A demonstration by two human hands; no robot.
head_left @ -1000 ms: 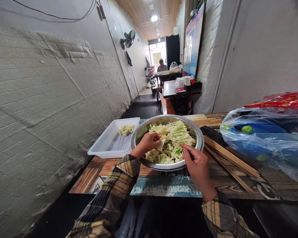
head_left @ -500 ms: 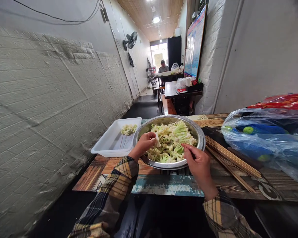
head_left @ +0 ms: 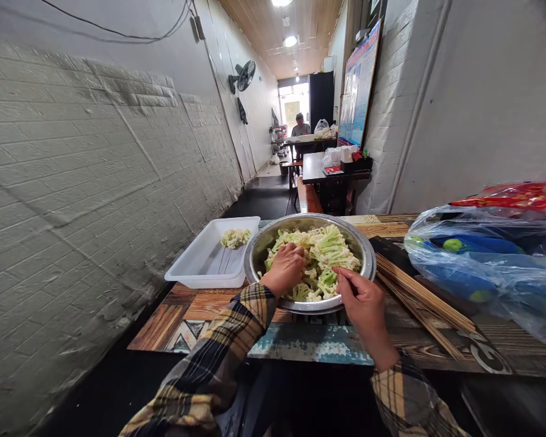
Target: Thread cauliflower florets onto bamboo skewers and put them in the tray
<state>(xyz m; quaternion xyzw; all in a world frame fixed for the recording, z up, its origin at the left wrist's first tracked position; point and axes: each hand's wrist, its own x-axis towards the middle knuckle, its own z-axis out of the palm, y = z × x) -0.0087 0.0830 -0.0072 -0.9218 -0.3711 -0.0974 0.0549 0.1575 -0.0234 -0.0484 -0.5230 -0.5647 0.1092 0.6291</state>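
A wide metal bowl (head_left: 368, 258) holds a heap of cut cauliflower florets (head_left: 330, 243), pale with green stems. My left hand (head_left: 287, 267) reaches into it from the left, palm down. Its fingers curl down onto the cauliflower, and their tips are hidden among the pieces. At the bowl's right rim, my right hand (head_left: 361, 294) is closed, thumb and forefinger pinching a thin skewer of which only a little shows. Left of the bowl stands a white plastic tray (head_left: 195, 264); skewered cauliflower (head_left: 235, 238) lies inside it, thin sticks pointing toward me.
Bamboo skewers (head_left: 425, 297) lie in a bundle right of the bowl on the patterned wooden table (head_left: 164, 312). A clear plastic bag (head_left: 477, 261) with blue and green contents sits farther right. Beyond are dark tables (head_left: 313, 167) and a seated person (head_left: 300, 125). A brick-patterned wall runs along the left.
My left hand has moved right and down into the cauliflower, turning palm down; the pale piece at its fingertips no longer shows. My right hand stays nearly still, pinching.
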